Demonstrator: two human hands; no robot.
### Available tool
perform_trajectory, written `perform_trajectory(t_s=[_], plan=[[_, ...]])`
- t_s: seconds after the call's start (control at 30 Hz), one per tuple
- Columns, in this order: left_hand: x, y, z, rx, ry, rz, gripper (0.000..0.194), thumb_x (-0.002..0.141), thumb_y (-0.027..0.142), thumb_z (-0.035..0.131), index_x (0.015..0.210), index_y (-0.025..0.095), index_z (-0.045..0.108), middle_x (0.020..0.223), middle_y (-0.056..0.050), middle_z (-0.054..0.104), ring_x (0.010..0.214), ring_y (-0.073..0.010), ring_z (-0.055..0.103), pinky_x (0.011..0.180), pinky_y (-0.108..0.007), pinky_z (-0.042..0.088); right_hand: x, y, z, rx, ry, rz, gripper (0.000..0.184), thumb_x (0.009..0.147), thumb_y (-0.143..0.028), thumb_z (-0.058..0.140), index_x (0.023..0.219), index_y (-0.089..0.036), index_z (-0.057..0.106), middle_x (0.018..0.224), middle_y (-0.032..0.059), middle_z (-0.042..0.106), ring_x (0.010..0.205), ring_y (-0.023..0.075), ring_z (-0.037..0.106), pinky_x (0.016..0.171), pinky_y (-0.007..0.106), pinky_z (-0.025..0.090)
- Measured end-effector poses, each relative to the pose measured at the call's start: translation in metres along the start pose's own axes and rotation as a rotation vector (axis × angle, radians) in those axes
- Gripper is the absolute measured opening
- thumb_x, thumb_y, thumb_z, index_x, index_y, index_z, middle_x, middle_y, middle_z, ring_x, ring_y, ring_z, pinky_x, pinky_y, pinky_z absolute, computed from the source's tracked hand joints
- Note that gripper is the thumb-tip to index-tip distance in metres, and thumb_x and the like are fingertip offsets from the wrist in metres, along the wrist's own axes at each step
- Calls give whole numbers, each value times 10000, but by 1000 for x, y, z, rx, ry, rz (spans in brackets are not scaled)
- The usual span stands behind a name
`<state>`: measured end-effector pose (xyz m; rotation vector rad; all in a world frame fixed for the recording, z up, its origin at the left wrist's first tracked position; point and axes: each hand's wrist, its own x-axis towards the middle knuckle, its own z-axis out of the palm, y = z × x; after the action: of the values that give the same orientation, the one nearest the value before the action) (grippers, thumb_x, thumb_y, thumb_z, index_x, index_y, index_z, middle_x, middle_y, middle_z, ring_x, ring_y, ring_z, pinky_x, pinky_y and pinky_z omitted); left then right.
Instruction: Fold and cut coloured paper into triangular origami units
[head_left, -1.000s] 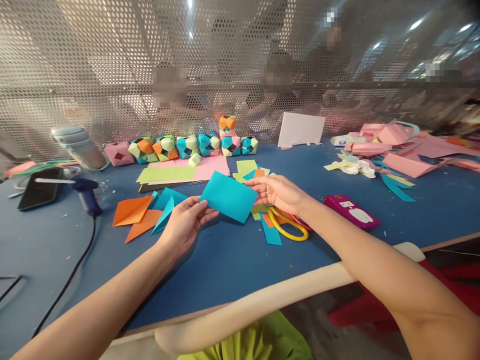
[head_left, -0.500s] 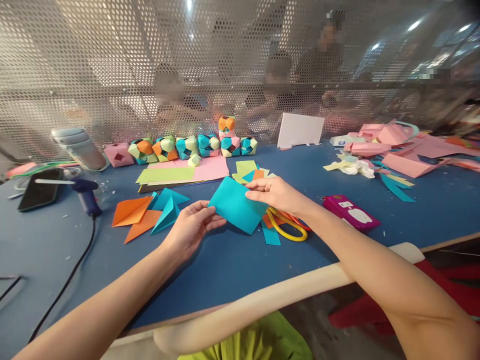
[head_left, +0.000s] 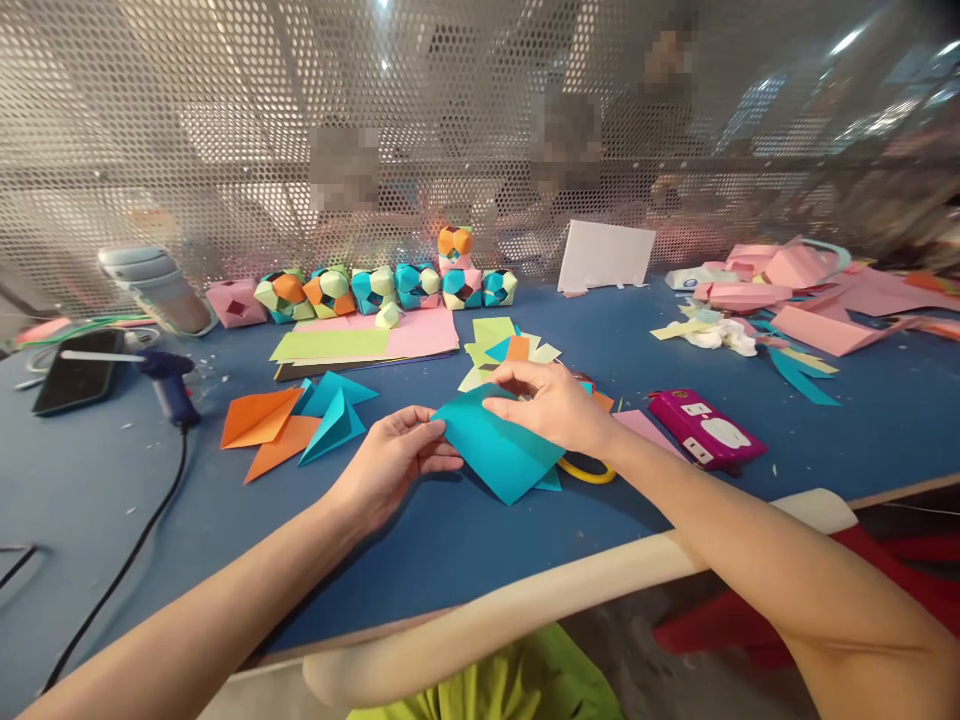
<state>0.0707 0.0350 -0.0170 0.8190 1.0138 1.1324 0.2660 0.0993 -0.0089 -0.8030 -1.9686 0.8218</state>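
A square sheet of blue paper is held above the table between my two hands. My left hand pinches its left corner between thumb and fingers. My right hand grips its upper edge, the fingertips partly hidden behind the sheet. Below the right hand, the yellow handle of a pair of scissors shows, mostly covered by the paper and hand. To the left lie folded orange papers and folded blue papers. Small green, blue and orange pieces lie just beyond my hands.
Several folded paper balls line the back, behind stacked paper sheets. A glue gun, phone and bottle stand or lie left. A purple case and pink paper scraps are on the right.
The blue sheet has shifted slightly right and down and is tilted more. My right hand has moved in over its upper edge. A pink sheet now shows beside the purple case.
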Motion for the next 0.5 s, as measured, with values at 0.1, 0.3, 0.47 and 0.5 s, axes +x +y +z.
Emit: perform_trajectory(t_s=[0.1, 0.3, 0.47, 0.5], plan=[[0, 2, -1, -33, 13, -26, 119, 884, 95, 531, 782, 107, 593, 660, -54, 679, 549, -127, 669, 590, -238, 585, -5, -7, 3, -34, -52, -172, 36, 803, -179, 586, 822, -185, 616, 978, 53, 696, 875, 158, 649, 806, 314, 536], [0, 5, -3, -112, 40, -42, 158, 884, 78, 509, 764, 94, 611, 649, -64, 677, 541, -141, 674, 581, -249, 590, -12, -7, 5, -189, -145, -376, 211, 794, -43, 502, 880, -210, 598, 1087, 54, 723, 983, 177, 676, 873, 346, 551], [1, 7, -4, -123, 40, -43, 180, 902, 99, 479, 885, 57, 654, 711, -109, 694, 578, -154, 685, 611, -254, 594, -14, -1, 3, -292, -190, -562, 238, 820, -17, 487, 923, -209, 584, 1155, 81, 701, 1041, 174, 672, 897, 323, 560], [2, 7, -4, -123, 45, -44, 180, 901, 104, 480, 898, 53, 653, 726, -118, 697, 589, -160, 689, 615, -258, 594, -14, 1, 3, -305, -192, -591, 244, 822, -11, 487, 933, -205, 584, 1167, 90, 695, 1055, 175, 667, 904, 321, 559]])
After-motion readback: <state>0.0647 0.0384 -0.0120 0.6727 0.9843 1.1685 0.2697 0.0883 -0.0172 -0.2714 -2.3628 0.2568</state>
